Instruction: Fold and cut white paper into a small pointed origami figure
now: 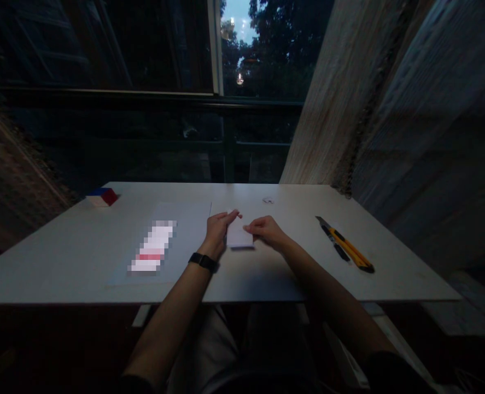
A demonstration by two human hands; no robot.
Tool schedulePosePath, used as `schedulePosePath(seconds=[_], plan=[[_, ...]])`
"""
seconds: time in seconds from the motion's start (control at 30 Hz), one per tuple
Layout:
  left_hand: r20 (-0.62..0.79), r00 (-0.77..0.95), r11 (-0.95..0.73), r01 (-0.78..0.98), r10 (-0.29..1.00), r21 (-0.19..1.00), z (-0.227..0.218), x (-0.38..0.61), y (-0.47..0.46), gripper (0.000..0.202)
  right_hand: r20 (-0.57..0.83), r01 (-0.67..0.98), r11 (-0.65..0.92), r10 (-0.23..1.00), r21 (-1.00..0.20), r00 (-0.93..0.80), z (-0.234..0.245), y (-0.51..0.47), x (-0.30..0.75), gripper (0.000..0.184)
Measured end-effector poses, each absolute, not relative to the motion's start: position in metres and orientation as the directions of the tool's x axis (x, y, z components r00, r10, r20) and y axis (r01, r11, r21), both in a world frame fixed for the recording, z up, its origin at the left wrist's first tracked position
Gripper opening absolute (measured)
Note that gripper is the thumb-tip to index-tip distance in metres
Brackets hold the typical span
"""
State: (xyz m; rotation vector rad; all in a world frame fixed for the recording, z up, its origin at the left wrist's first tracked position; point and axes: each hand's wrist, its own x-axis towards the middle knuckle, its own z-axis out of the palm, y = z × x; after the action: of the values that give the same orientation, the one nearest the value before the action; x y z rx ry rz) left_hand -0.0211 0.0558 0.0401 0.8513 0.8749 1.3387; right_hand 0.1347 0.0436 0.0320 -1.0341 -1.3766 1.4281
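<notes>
Between my two hands is a small white piece of paper (pixel 239 236), held just above the middle of the table. My left hand (pixel 218 228), with a dark band on its wrist, grips its left side, thumb laid toward the upper edge. At the upper right side of the paper, my right hand (pixel 267 230) is closed in a pinch. A dark shadow lies under the paper's near edge. The dim light hides whether it is one sheet or a folded one.
A large pale sheet (pixel 188 224) lies to the left, with a blurred-out white and red strip (pixel 154 245) on it. A blue, red and white cube (pixel 101 197) sits far left. Toward the right lie a yellow utility knife (pixel 351 249), a black pen-like tool (pixel 336 244) and a small thin loop (pixel 268 200).
</notes>
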Motion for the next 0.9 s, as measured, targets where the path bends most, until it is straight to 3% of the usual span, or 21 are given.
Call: schedulePosePath(seconds=[0.27,0.6,0.8,0.9], plan=[[-0.050,-0.045,0.028,-0.403,0.998,0.915,0.047,-0.021,0.053,0.026,-0.001,0.040,0.013,0.948,-0.999,-0.319,0.043,0.047,0.148,0.029],[-0.104,-0.167,0.000,-0.527,0.981,0.850,0.052,-0.029,0.057,0.021,0.004,0.057,0.023,0.952,-0.998,-0.306,0.043,0.046,0.155,0.028],[-0.030,0.097,0.067,-0.407,0.995,0.911,0.049,-0.022,0.051,0.028,0.026,-0.042,0.017,0.974,-0.999,-0.224,0.041,0.048,0.153,0.030],[0.002,0.124,0.038,-0.318,0.992,0.948,0.045,-0.019,0.050,0.031,0.011,-0.037,0.002,0.967,-0.999,-0.256,0.040,0.048,0.152,0.031]])
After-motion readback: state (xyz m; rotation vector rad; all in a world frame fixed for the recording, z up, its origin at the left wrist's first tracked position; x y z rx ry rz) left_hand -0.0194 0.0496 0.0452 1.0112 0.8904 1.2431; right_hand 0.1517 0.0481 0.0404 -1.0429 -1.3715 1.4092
